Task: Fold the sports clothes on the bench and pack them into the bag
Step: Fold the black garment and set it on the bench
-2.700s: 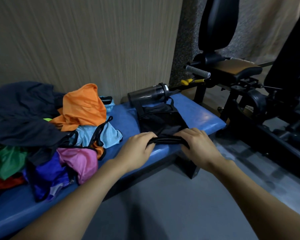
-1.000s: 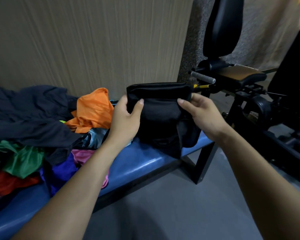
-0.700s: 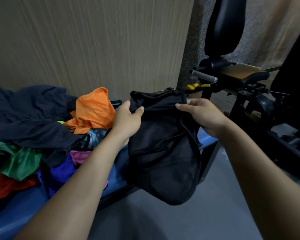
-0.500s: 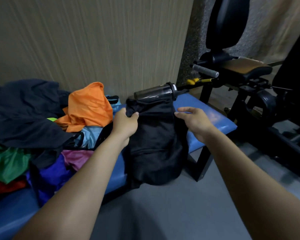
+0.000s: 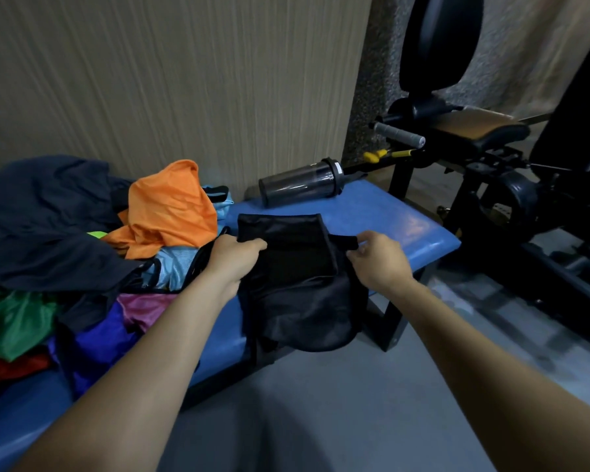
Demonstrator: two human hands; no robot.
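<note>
A black bag (image 5: pixel 297 284) lies on the blue bench (image 5: pixel 389 216), its lower part drooping over the front edge. My left hand (image 5: pixel 234 258) grips the left side of the bag's top rim. My right hand (image 5: pixel 377 258) pinches a black strap at the bag's right side. A heap of sports clothes covers the bench to the left: an orange top (image 5: pixel 171 206), a light blue piece (image 5: pixel 174 264), dark navy garments (image 5: pixel 41 219), green cloth (image 5: pixel 14 321), a pink piece (image 5: pixel 143 308), purple cloth (image 5: pixel 96 349) and red cloth (image 5: pixel 4 369).
A dark transparent shaker bottle (image 5: pixel 300 185) lies on its side at the back of the bench by the wall. A black gym machine (image 5: pixel 491 158) with a padded seat and grey handle stands to the right. Grey floor spreads below the bench.
Both hands lifted the black bag off the bench, let it hang open, then lowered it back onto the bench. My right hand has shifted from the rim to a side strap.
</note>
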